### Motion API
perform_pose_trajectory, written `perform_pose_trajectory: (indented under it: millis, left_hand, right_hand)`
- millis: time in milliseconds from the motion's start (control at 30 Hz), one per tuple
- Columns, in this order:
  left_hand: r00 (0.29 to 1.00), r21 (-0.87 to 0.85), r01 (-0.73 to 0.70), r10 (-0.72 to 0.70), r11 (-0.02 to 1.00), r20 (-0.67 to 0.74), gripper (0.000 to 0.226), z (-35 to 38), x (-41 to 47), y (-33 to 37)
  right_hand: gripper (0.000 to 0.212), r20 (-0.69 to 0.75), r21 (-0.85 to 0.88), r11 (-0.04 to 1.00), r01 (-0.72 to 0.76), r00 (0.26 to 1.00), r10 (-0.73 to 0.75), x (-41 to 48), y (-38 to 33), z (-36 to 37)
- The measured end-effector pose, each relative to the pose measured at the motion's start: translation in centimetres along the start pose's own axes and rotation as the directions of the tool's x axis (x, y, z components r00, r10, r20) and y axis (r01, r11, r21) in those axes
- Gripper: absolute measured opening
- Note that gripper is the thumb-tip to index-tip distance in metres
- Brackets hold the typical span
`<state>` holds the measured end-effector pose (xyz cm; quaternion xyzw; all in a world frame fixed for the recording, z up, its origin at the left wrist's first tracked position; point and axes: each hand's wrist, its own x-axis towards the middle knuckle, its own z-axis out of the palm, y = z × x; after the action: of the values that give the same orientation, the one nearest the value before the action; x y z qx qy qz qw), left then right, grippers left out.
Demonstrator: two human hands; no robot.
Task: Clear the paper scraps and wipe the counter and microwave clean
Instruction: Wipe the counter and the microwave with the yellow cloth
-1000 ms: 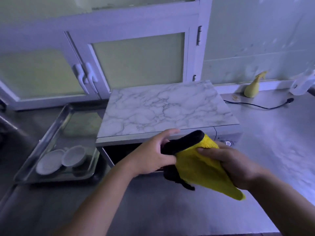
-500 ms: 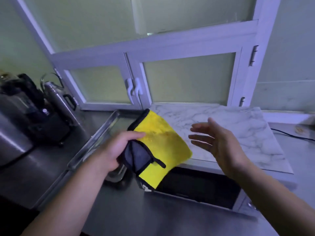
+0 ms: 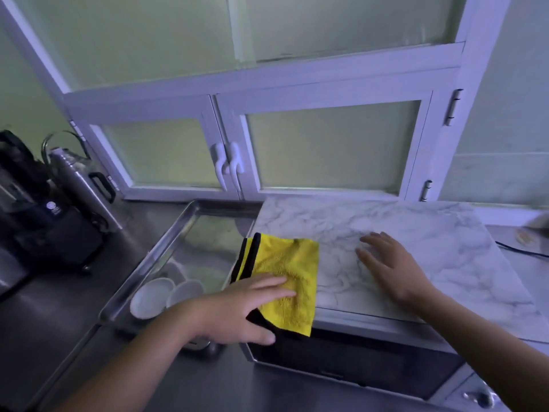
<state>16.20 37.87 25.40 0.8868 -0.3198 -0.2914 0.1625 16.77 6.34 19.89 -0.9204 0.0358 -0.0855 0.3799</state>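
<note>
The left hand lies flat, fingers straight, pressing on a folded yellow microfibre cloth with black edging. The cloth lies under the fingers on the left front corner of the microwave's white marble-patterned top. Its near edge hangs over the front of the microwave beside the thumb.

The right hand rests palm down on the same marble-patterned top, fingers spread and straight, holding nothing. It sits to the right of the cloth and does not touch it.

To the left of the left hand, a rectangular stainless steel tray sits on the grey metal counter. It holds round white dishes. Below the left thumb is the dark microwave door.
</note>
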Motion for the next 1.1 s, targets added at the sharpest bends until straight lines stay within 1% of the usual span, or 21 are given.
perform_pose_trajectory:
  millis: [33, 67, 100, 133, 167, 200, 233, 333, 433, 533, 600, 733, 833, 900, 1000, 1100]
  left_hand:
    - [0.999, -0.114, 0.010, -0.015, 0.993, -0.045, 0.071, -0.3, 0.2, -0.2]
    - [0.988, -0.180, 0.026, -0.053, 0.983, -0.145, 0.072, -0.2, 0.9, -0.4]
    - [0.962, -0.149, 0.067, -0.104, 0.987, -0.253, 0.074, 0.2, 2.1, -0.2]
    - [0.933, -0.028, 0.150, -0.151, 0.988, -0.325, 0.075, 0.8, 3.5, 0.2]
    - [0.917, 0.108, 0.235, -0.184, 0.966, -0.355, 0.077, 1.7, 5.0, 0.7]
    - [0.909, 0.210, 0.289, -0.200, 0.934, -0.365, 0.079, 2.8, 6.3, 0.9]
    - [0.905, 0.261, 0.311, -0.201, 0.914, -0.376, 0.083, 3.5, 7.3, 0.6]
    - [0.913, 0.253, 0.293, -0.191, 0.922, -0.361, 0.086, 2.2, 9.6, -1.9]
    - [0.915, 0.246, 0.319, -0.231, 0.915, -0.331, 0.089, -1.4, 12.5, -4.3]
    - [0.891, 0.158, 0.361, -0.290, 0.919, -0.349, 0.087, -5.1, 16.2, -5.7]
    - [0.884, 0.128, 0.358, -0.292, 0.925, -0.366, 0.088, -6.7, 18.3, -6.3]
    - [0.877, 0.175, 0.367, -0.277, 0.914, -0.393, 0.092, -8.6, 21.4, -6.5]
    - [0.875, 0.217, 0.377, -0.269, 0.901, -0.403, 0.088, -9.4, 22.9, -6.0]
    - [0.878, 0.244, 0.377, -0.260, 0.894, -0.402, 0.084, -9.7, 23.2, -5.6]
    - [0.883, 0.276, 0.378, -0.254, 0.884, -0.396, 0.081, -9.0, 22.6, -4.4]
    - [0.914, 0.330, 0.313, -0.188, 0.891, -0.360, 0.083, -6.0, 20.9, -2.0]
  right_hand:
    - [0.046, 0.035, -0.112, 0.994, 0.001, 0.999, 0.003, 0.3, 0.0, 0.5]
    - [0.052, 0.068, -0.221, 0.975, 0.001, 0.998, 0.014, 0.6, -0.1, 1.0]
    - [0.057, 0.092, -0.308, 0.951, 0.005, 0.995, 0.024, 0.9, -0.2, 1.5]
    - [0.061, 0.102, -0.370, 0.929, 0.009, 0.994, 0.031, 1.2, -0.3, 1.9]
    - [0.064, 0.102, -0.415, 0.910, 0.009, 0.994, 0.037, 1.5, -0.4, 2.2]
    - [0.068, 0.098, -0.448, 0.894, 0.007, 0.994, 0.041, 1.7, -0.4, 2.5]
    - [0.072, 0.100, -0.474, 0.881, 0.005, 0.994, 0.048, 1.8, -0.4, 2.7]
    - [0.084, 0.095, -0.515, 0.857, -0.002, 0.994, 0.060, 1.7, 0.0, 3.0]
    - [0.080, 0.078, -0.542, 0.840, 0.008, 0.996, 0.041, 1.5, 0.2, 3.1]
    - [0.078, 0.076, -0.536, 0.844, 0.005, 0.996, 0.042, 1.5, 0.0, 3.0]
    - [0.079, 0.061, -0.536, 0.844, -0.001, 0.997, 0.040, 1.4, -0.1, 3.0]
    - [0.080, 0.056, -0.521, 0.854, -0.004, 0.998, 0.038, 1.4, -0.2, 3.0]
    - [0.080, 0.047, -0.496, 0.868, -0.010, 0.998, 0.039, 1.3, -0.4, 2.9]
    - [0.076, 0.044, -0.477, 0.879, -0.006, 0.999, 0.031, 1.3, -0.5, 2.9]
    - [0.062, 0.002, -0.380, 0.925, -0.015, 1.000, 0.017, 1.3, -0.6, 2.6]
    - [0.049, -0.083, -0.184, 0.981, -0.069, 0.995, 0.054, 1.5, -0.7, 1.9]
